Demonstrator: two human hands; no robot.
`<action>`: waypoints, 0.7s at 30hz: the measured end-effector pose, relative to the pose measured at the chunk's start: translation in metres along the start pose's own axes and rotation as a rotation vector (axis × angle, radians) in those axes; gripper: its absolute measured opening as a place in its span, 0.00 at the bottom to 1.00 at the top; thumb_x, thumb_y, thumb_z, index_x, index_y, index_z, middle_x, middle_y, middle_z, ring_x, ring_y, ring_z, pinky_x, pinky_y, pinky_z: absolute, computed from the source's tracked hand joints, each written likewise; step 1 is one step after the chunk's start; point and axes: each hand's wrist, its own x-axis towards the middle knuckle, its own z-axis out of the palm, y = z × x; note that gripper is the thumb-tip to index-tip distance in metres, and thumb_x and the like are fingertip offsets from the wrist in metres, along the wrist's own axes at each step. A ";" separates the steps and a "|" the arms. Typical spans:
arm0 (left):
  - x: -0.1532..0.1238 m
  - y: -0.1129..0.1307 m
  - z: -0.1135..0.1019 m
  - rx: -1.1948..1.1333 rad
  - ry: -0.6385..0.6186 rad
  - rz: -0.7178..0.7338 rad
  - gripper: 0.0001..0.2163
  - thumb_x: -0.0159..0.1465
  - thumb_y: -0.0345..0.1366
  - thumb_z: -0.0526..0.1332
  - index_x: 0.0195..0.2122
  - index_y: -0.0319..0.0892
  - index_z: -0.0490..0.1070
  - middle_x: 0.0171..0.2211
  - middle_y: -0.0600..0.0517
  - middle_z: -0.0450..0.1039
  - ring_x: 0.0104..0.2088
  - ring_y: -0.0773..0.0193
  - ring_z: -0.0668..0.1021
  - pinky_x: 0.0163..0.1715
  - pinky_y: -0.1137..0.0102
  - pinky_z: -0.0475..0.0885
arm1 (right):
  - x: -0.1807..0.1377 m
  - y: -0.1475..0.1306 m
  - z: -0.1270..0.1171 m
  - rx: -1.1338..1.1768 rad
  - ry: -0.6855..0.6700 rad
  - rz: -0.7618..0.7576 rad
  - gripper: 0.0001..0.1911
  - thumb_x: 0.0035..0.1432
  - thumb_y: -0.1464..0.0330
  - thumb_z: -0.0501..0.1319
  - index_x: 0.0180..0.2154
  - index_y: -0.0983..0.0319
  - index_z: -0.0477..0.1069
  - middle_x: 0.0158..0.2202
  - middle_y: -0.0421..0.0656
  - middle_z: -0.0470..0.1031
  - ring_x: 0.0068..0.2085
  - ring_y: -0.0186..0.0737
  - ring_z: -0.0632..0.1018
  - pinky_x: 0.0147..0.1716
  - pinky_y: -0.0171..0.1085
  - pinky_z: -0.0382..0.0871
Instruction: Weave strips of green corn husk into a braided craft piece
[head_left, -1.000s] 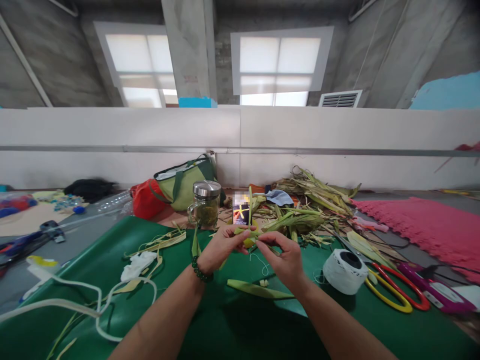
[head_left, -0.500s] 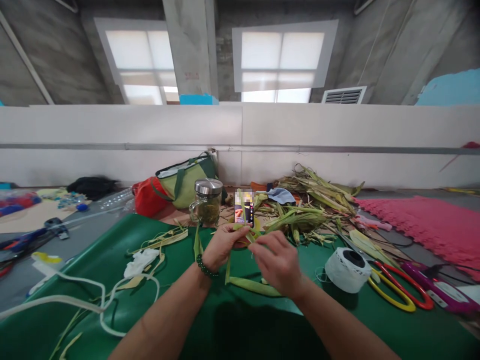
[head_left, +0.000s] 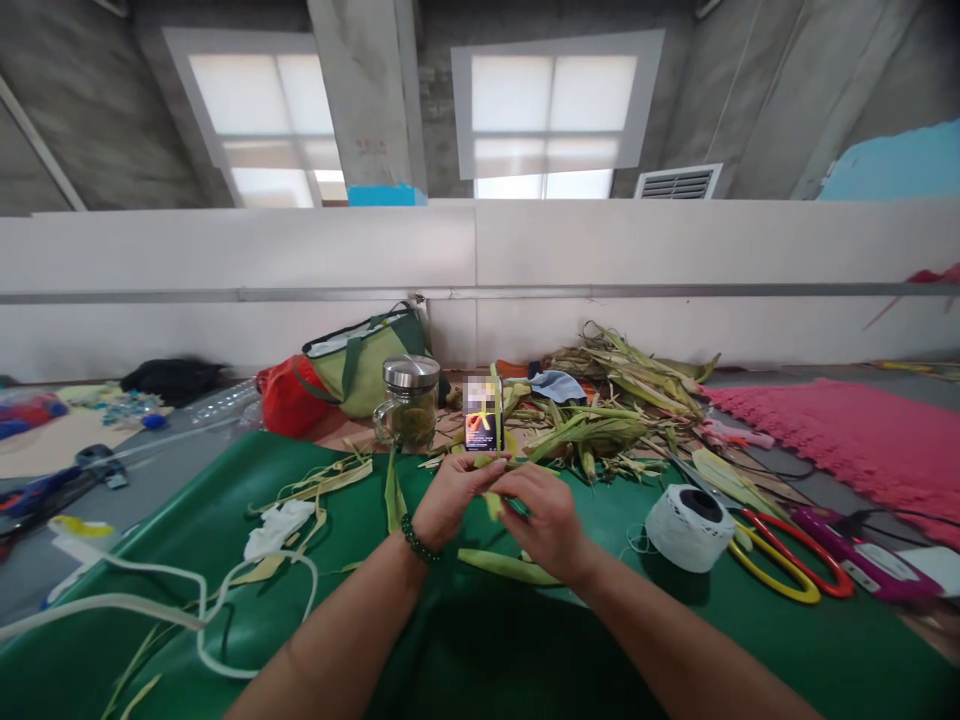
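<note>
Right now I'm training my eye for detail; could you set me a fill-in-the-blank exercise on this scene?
The right hand holds a green strip; the beaded bracelet circles the ____ wrist.
The scissors' handles are red and ____.
The white thread spool stands on the ____ mat.

Missing words: left; yellow; green.

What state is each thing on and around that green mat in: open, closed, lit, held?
Left hand: closed on a husk strip
Right hand: pinching the same strip
Mug: upright, lid on
Phone: upright, screen lit
Bag: top apparently open
Thread spool: on end, some thread loose
Scissors: lying flat, blades unclear
Tissue: crumpled
</note>
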 end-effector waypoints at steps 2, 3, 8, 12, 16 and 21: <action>-0.001 0.002 -0.002 0.044 -0.026 0.012 0.18 0.40 0.42 0.74 0.30 0.37 0.80 0.27 0.48 0.79 0.29 0.64 0.76 0.34 0.71 0.69 | 0.001 0.002 -0.004 0.082 0.059 0.189 0.07 0.58 0.70 0.59 0.27 0.61 0.70 0.25 0.40 0.72 0.27 0.34 0.71 0.28 0.33 0.66; -0.001 0.004 -0.003 0.071 -0.051 0.012 0.18 0.40 0.43 0.74 0.30 0.37 0.80 0.26 0.49 0.78 0.29 0.64 0.76 0.34 0.71 0.69 | 0.002 0.003 -0.006 0.109 0.089 0.277 0.09 0.57 0.68 0.60 0.25 0.61 0.70 0.22 0.39 0.70 0.25 0.33 0.70 0.25 0.32 0.65; -0.004 0.009 -0.008 0.183 -0.168 -0.060 0.17 0.43 0.44 0.72 0.29 0.37 0.80 0.26 0.49 0.77 0.28 0.65 0.75 0.32 0.72 0.69 | 0.010 0.014 -0.014 0.287 0.107 0.599 0.15 0.51 0.64 0.63 0.18 0.63 0.66 0.16 0.35 0.61 0.19 0.28 0.62 0.17 0.29 0.56; -0.004 0.010 -0.009 0.185 -0.172 -0.102 0.18 0.43 0.46 0.72 0.28 0.36 0.79 0.26 0.49 0.77 0.28 0.66 0.75 0.32 0.72 0.70 | 0.012 0.018 -0.017 0.297 0.088 0.669 0.16 0.48 0.63 0.64 0.16 0.63 0.63 0.14 0.34 0.58 0.18 0.28 0.59 0.16 0.29 0.54; -0.005 0.012 -0.008 0.264 -0.188 -0.062 0.15 0.42 0.43 0.73 0.26 0.37 0.79 0.25 0.51 0.75 0.27 0.68 0.73 0.29 0.75 0.68 | 0.011 0.017 -0.015 0.281 0.102 0.668 0.17 0.48 0.63 0.63 0.15 0.63 0.62 0.14 0.34 0.58 0.18 0.27 0.59 0.16 0.29 0.54; -0.006 0.015 -0.005 0.330 -0.148 -0.004 0.14 0.44 0.39 0.72 0.29 0.36 0.78 0.22 0.54 0.72 0.24 0.70 0.70 0.28 0.73 0.69 | 0.009 0.021 -0.013 0.271 0.102 0.631 0.18 0.50 0.62 0.62 0.15 0.62 0.60 0.13 0.34 0.58 0.17 0.27 0.60 0.15 0.28 0.55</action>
